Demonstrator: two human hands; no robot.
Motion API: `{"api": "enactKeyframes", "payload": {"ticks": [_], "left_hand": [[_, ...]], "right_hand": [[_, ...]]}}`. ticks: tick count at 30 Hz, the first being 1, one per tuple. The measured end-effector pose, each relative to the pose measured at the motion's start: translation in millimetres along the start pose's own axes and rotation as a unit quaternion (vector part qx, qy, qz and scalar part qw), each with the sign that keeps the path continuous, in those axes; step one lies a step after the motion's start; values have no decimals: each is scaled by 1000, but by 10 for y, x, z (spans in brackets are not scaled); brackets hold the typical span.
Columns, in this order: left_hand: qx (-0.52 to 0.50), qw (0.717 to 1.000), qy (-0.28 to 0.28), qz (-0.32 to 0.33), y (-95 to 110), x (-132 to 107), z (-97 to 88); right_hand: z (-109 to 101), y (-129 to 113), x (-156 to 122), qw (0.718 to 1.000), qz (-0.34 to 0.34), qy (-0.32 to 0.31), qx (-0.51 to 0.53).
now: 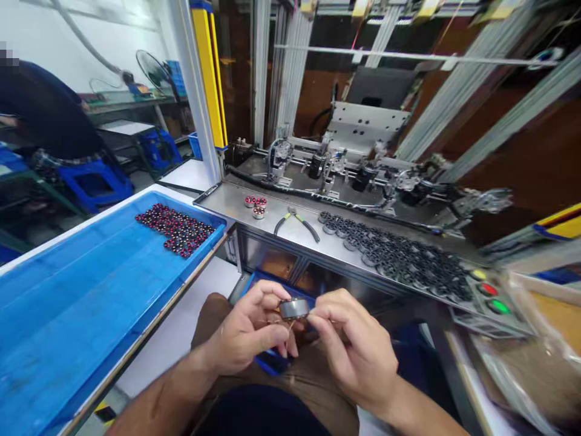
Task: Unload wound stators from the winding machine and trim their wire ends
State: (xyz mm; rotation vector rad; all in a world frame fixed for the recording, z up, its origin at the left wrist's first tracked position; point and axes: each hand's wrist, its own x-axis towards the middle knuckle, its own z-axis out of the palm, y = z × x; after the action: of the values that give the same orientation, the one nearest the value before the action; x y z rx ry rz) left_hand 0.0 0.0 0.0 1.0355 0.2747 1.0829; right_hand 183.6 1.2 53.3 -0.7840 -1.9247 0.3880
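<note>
Both of my hands meet low in the middle of the view, above my lap. A small round grey metal part (293, 309), like a short drum, sits between them. My left hand (245, 336) pinches it from the left with thumb and fingers curled. My right hand (356, 345) pinches its right side with thumb and forefinger. A thin wire hangs from the part's underside. On the steel bench beyond lie many similar dark round parts (399, 257) in a long heap.
A blue tray (68, 303) at left holds a cluster of small red-and-black parts (177, 229). Three such parts (255, 204) and pliers (295, 221) lie on the steel bench (236, 206). Machine fixtures stand behind; coloured buttons (488, 289) at right. Another person sits far left.
</note>
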Motion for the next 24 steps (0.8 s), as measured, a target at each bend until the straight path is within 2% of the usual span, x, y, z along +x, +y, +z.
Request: {"api": "enactKeyframes", "payload": {"ticks": [5, 9, 11, 14, 15, 17, 20, 24], "left_hand": [[-27, 997, 36, 66, 81, 14, 22], [-74, 990, 70, 95, 98, 54, 44], [-100, 990, 83, 46, 77, 82, 54], [-128, 988, 0, -87, 14, 103, 60], [-126, 986, -25, -109, -6, 102, 61], [-98, 990, -20, -99, -29, 90, 64], [-39, 996, 40, -64, -11, 65, 73], [-27, 996, 52, -59, 43, 46, 88]], "right_hand": [[29, -3, 34, 999, 34, 5, 8], [-2, 20, 47, 1000, -6, -3, 30], [-26, 40, 37, 999, -37, -15, 30], [-60, 60, 19, 998, -56, -32, 16], [-70, 62, 18, 998, -56, -34, 11], [-92, 67, 27, 998, -56, -33, 25], [-135, 87, 61, 994, -47, -47, 91], [-199, 113, 111, 992, -28, -61, 111]]}}
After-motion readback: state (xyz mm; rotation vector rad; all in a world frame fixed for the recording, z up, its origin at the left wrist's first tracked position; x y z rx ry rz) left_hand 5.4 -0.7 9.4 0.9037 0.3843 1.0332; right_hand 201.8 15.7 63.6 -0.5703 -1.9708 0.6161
